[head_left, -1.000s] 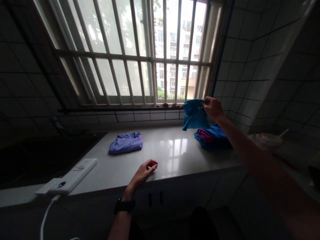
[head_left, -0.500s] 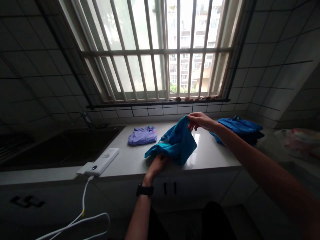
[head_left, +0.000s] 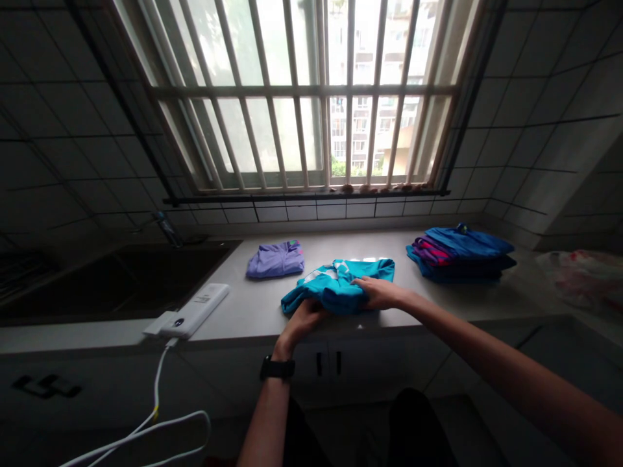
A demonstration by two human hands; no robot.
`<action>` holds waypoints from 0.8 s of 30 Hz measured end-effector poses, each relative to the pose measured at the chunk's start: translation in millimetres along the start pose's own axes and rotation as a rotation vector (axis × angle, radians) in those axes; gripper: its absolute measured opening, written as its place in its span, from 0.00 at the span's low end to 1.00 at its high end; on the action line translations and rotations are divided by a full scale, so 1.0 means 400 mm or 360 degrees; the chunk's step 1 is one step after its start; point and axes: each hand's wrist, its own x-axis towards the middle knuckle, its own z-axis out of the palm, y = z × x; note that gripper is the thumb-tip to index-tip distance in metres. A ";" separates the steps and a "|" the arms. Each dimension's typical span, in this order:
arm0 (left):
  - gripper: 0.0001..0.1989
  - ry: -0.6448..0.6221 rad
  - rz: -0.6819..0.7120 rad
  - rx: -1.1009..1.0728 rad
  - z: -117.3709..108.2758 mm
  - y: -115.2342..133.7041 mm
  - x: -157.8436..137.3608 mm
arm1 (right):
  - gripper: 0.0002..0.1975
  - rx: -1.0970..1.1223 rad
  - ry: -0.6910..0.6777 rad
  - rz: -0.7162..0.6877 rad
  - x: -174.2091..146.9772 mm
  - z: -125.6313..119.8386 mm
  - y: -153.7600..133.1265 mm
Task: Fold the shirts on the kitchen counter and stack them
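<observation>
A teal garment [head_left: 335, 285] with a white print lies partly folded on the counter in front of me. My left hand [head_left: 307, 318], with a dark watch on the wrist, reaches under its near left edge, and the fingers are hidden by the cloth. On the near right part, my right hand [head_left: 379, 293] grips the fabric with fingers and thumb closed on it. Just behind and to the left sits a folded lavender garment [head_left: 276, 261]. To the right stands a stack of folded clothes [head_left: 460, 253], mostly blue, with a purple and pink piece in it.
A white power bank [head_left: 202, 312] with a plugged-in white cable [head_left: 156, 389] lies near the counter's [head_left: 243, 324] front edge. The dark sink [head_left: 121, 282] and its faucet [head_left: 168, 228] are at left. A plastic bag [head_left: 581, 275] rests far right, beneath a barred window [head_left: 311, 91] wall.
My right hand has come down and toward me, laying the raised part of the teal garment onto the counter. The white print now shows. My left hand stays at the near left edge.
</observation>
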 end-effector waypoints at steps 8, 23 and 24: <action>0.27 0.0440 -0.0134 -0.0029 -0.005 -0.034 0.011 | 0.18 0.0788 0.0438 0.0153 -0.009 -0.073 0.050; 0.35 0.0290 -0.0065 -0.0213 0.003 -0.032 0.004 | 0.38 0.0059 0.0184 0.0208 -0.022 0.036 0.036; 0.35 0.0278 -0.0070 -0.0203 0.002 -0.032 0.004 | 0.33 -0.0007 0.0183 0.0204 -0.020 0.044 0.025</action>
